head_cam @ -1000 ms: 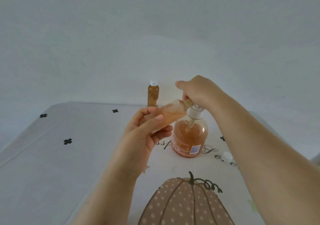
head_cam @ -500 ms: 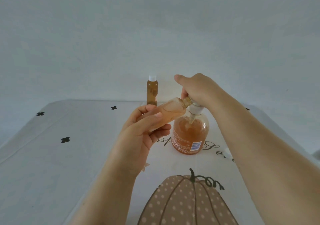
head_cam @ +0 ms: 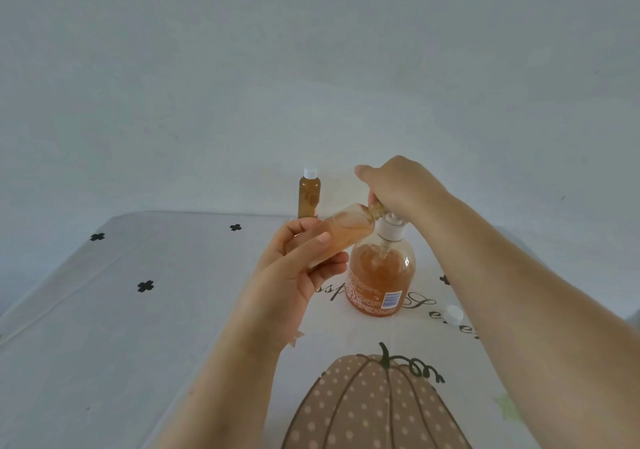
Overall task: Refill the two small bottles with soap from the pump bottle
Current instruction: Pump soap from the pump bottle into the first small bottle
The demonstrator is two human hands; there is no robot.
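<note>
Small bottle (head_cam: 341,232) lies tilted in the left hand (head_cam: 294,268), fingers and thumb curled round its body, neck at the spout of the pump bottle (head_cam: 381,275), whose head the right hand (head_cam: 401,185) grips from above

amber soap in the pump bottle (head_cam: 380,275), white pump, dotted tan pumpkin (head_cam: 375,410) on white cloth (head_cam: 104,327)

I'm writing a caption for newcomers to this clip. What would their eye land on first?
The centre draws the eye: the left hand holds an uncapped small bottle tilted, its neck at the top of the amber pump bottle, whose head the right hand covers. Behind stands a capped small bottle, a loose white cap lies right, and a dotted pumpkin print fills the near tablecloth.
</note>
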